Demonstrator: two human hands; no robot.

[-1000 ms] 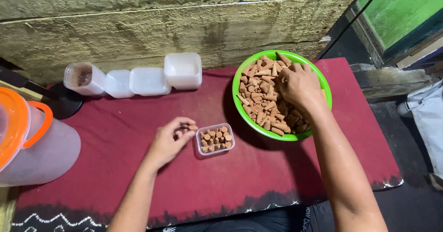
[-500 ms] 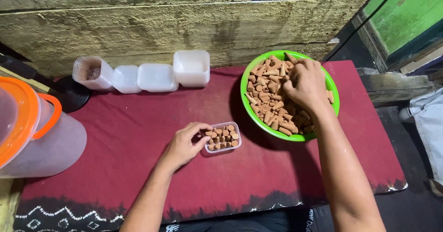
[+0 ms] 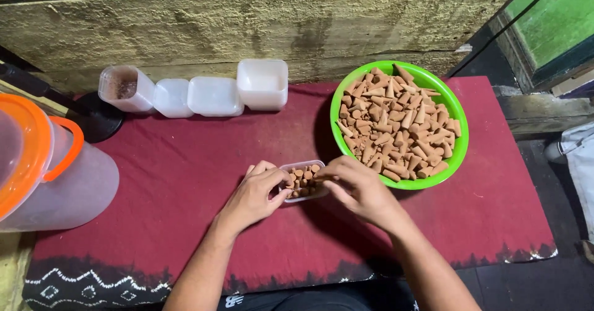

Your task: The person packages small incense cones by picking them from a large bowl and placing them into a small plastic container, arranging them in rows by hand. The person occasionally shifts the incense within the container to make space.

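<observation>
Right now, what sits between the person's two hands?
In the head view, a small clear box of brown cones lies between the left hand and the right hand, both touching it.

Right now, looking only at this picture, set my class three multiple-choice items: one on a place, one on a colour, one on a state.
1. Where does the small clear box sit?
A. Inside the bowl
B. On the red cloth, between both hands
C. On the big tub's lid

2. What colour is the bowl that holds the brown cones?
A. Green
B. Blue
C. White

3. In what state is the small clear box?
A. Empty
B. Shut with a lid
C. Open, with cones inside

Key:
1 B: the left hand and the right hand meet at the box on the cloth, left of the bowl.
2 A: its rim is bright green.
3 C: no lid covers it and brown cones show within.
</observation>
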